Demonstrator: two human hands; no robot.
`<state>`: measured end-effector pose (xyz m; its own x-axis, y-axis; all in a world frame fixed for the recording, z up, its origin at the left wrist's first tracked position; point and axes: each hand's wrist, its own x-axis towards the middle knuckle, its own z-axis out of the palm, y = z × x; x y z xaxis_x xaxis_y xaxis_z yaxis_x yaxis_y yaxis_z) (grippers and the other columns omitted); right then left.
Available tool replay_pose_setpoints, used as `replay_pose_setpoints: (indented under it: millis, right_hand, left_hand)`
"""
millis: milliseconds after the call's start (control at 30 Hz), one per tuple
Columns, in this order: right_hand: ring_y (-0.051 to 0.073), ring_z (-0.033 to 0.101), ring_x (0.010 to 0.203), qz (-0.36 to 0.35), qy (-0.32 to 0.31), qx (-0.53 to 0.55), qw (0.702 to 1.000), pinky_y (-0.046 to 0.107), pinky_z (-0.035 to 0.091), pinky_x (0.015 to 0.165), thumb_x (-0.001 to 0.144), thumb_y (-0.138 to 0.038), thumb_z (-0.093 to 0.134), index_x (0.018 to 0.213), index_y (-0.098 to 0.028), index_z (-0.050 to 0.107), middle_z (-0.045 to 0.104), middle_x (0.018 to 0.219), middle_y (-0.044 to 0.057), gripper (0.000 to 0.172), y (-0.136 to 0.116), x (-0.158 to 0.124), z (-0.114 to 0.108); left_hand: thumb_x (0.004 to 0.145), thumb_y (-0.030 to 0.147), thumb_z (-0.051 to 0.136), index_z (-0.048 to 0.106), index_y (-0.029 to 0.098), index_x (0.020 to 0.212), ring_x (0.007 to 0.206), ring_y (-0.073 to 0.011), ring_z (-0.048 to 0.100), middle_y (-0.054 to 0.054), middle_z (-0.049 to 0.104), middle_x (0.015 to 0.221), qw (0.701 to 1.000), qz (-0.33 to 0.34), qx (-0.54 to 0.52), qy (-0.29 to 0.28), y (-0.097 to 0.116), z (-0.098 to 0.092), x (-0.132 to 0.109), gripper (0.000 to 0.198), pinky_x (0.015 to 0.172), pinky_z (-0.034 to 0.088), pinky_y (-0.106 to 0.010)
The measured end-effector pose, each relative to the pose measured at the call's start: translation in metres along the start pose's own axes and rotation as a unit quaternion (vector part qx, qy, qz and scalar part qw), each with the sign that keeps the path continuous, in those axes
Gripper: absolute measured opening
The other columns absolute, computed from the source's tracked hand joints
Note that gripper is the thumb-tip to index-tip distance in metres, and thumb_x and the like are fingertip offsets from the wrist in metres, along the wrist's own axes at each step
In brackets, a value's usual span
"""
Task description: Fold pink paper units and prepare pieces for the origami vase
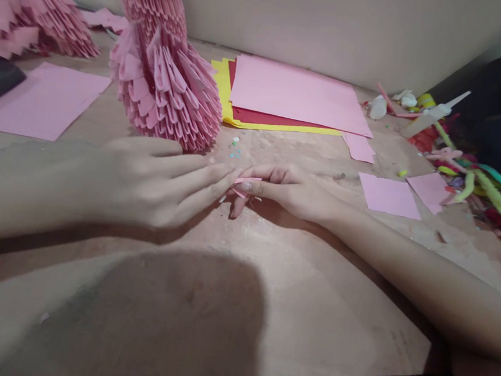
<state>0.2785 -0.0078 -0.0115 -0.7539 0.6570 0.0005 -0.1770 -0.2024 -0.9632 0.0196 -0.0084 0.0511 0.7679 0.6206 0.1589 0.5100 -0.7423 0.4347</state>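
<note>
Between my two hands, a small folded piece of pink paper [240, 192] is held just above the table. My right hand [288, 190] pinches it with the thumb on top, other fingers curled behind and below. From the left, my left hand [159, 180] reaches in with its back up, its long fingers together and tips meeting at the paper; its thumb is mostly hidden underneath. Behind my left hand stands a large pink model [167, 87] built from many folded paper pieces.
Stacked pink, red and yellow sheets [298, 92] lie near the wall. Small pink paper pieces [389, 195] lie at right, before a heap of coloured pipe cleaners [495, 195] and a glue gun-like white tool [432, 119]. A pink sheet [43, 102] and more folded paper clusters [59, 16] are at left.
</note>
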Motion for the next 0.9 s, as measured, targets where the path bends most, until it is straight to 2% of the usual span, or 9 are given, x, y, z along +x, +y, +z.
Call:
replay_pose_setpoints:
  millis: [100, 200, 333, 467, 600, 700, 767, 900]
  right_hand:
    - [0.014, 0.071, 0.088, 0.023, -0.016, 0.017, 0.999, 0.030, 0.055, 0.095, 0.105, -0.036, 0.078, 0.090, -0.016, 0.078, 0.077, 0.081, 0.002, 0.024, -0.006, -0.001, 0.001]
    - [0.013, 0.065, 0.077, 0.029, -0.010, 0.066, 0.997, 0.028, 0.055, 0.083, 0.104, -0.025, 0.074, 0.088, -0.015, 0.077, 0.071, 0.077, 0.000, 0.019, -0.009, -0.003, 0.001]
    - [0.013, 0.065, 0.077, 0.047, -0.014, 0.060, 0.997, 0.029, 0.056, 0.083, 0.106, -0.022, 0.066, 0.089, -0.014, 0.078, 0.071, 0.081, 0.001, 0.022, -0.009, -0.004, 0.000]
    - [0.014, 0.071, 0.082, 0.042, -0.043, 0.078, 0.995, 0.029, 0.058, 0.086, 0.104, -0.029, 0.075, 0.094, -0.015, 0.077, 0.073, 0.079, 0.001, 0.017, -0.004, -0.004, -0.005]
    - [0.017, 0.076, 0.096, 0.028, -0.091, 0.052, 0.994, 0.034, 0.058, 0.099, 0.107, -0.035, 0.074, 0.107, -0.015, 0.079, 0.079, 0.084, 0.003, 0.020, -0.004, -0.004, -0.009]
    - [0.018, 0.077, 0.103, 0.011, -0.112, -0.030, 0.993, 0.035, 0.057, 0.103, 0.110, -0.041, 0.070, 0.112, -0.016, 0.080, 0.082, 0.089, 0.004, 0.026, -0.012, -0.004, -0.008]
    - [0.017, 0.077, 0.106, 0.014, -0.116, -0.097, 0.988, 0.034, 0.057, 0.104, 0.112, -0.040, 0.067, 0.111, -0.017, 0.081, 0.084, 0.093, 0.006, 0.027, -0.017, -0.004, -0.008]
    - [0.017, 0.076, 0.114, -0.009, -0.123, -0.135, 0.983, 0.032, 0.055, 0.105, 0.115, -0.040, 0.062, 0.104, -0.016, 0.082, 0.086, 0.100, 0.008, 0.032, -0.021, -0.004, -0.008]
  left_hand:
    - [0.111, 0.047, 0.026, 0.083, 0.027, 0.114, 0.104, -0.0277, 0.080, -0.010, 0.084, 0.118, 0.990, 0.072, 0.109, -0.056, 0.007, 0.000, 0.000, 0.061, 0.076, 0.069, -0.038]
    - [0.112, 0.041, 0.021, 0.083, 0.024, 0.118, 0.107, -0.0313, 0.081, -0.014, 0.083, 0.122, 0.984, 0.084, 0.145, -0.061, 0.009, 0.005, 0.000, 0.065, 0.075, 0.070, -0.042]
    - [0.113, 0.037, 0.025, 0.083, 0.022, 0.120, 0.113, -0.0336, 0.081, -0.015, 0.081, 0.131, 0.988, 0.075, 0.119, -0.057, 0.009, 0.010, -0.004, 0.060, 0.083, 0.071, -0.047]
    - [0.115, 0.040, 0.027, 0.082, 0.024, 0.120, 0.120, -0.0293, 0.078, -0.012, 0.081, 0.134, 0.994, 0.077, 0.067, -0.024, 0.008, 0.010, -0.009, 0.057, 0.099, 0.068, -0.044]
    - [0.114, 0.056, 0.040, 0.080, 0.028, 0.115, 0.102, -0.0248, 0.077, -0.006, 0.084, 0.115, 0.996, 0.053, 0.053, -0.041, 0.001, 0.007, -0.009, 0.048, 0.087, 0.065, -0.036]
    - [0.116, 0.050, 0.043, 0.071, 0.023, 0.101, 0.083, -0.0190, 0.069, -0.003, 0.075, 0.089, 1.000, -0.007, 0.003, -0.018, -0.005, 0.014, -0.005, 0.042, 0.074, 0.055, -0.027]
    - [0.117, 0.045, 0.040, 0.064, 0.022, 0.088, 0.074, -0.0158, 0.064, -0.001, 0.066, 0.079, 0.998, -0.003, -0.067, -0.006, -0.008, 0.023, -0.001, 0.044, 0.067, 0.049, -0.024]
    - [0.116, 0.043, 0.040, 0.066, 0.021, 0.089, 0.070, -0.0139, 0.062, 0.000, 0.064, 0.078, 0.979, 0.027, -0.185, -0.079, -0.014, 0.032, 0.006, 0.044, 0.064, 0.047, -0.022]
